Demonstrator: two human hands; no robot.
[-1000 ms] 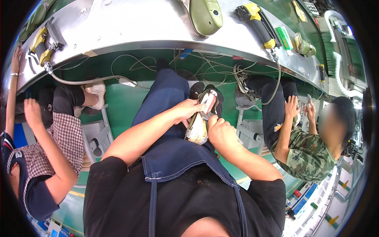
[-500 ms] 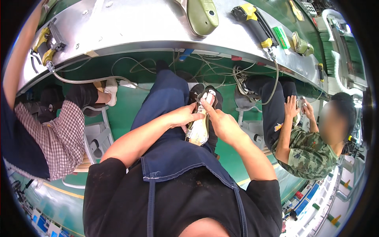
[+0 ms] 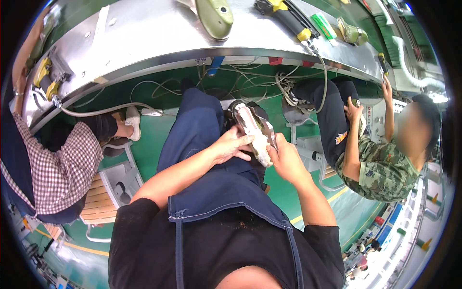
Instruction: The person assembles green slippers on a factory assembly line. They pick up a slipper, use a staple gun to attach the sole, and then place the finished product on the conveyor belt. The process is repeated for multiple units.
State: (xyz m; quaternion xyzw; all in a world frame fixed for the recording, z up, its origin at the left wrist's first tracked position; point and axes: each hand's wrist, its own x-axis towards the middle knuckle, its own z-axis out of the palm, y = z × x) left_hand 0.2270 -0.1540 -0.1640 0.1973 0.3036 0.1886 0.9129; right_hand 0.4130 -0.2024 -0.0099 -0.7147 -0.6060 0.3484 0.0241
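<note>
Pale, cream-coloured shoe upper with a dark rim (image 3: pixel 253 132) is held over the lap of the person's dark blue apron (image 3: pixel 226 192), just below the curved grey metal workbench (image 3: pixel 159 33). It lies tilted, its far end pointing up toward the bench. The left hand (image 3: pixel 231 146) grips its near side, fingers curled and pressed together over the edge. The right hand (image 3: pixel 285 161) clasps the lower end, fingers wrapped around it; whether the thumb presses on the material I cannot tell.

On the workbench lie an olive green shoe last (image 3: pixel 214 17) and a black and yellow hand tool (image 3: pixel 284 14). Tangled white cables (image 3: pixel 250 77) hang beneath the bench's front edge. Left of the apron sits a person in a checked shirt (image 3: pixel 57 168); to its right sits a person in a camouflage shirt (image 3: pixel 385 168) with one arm raised to the bench.
</note>
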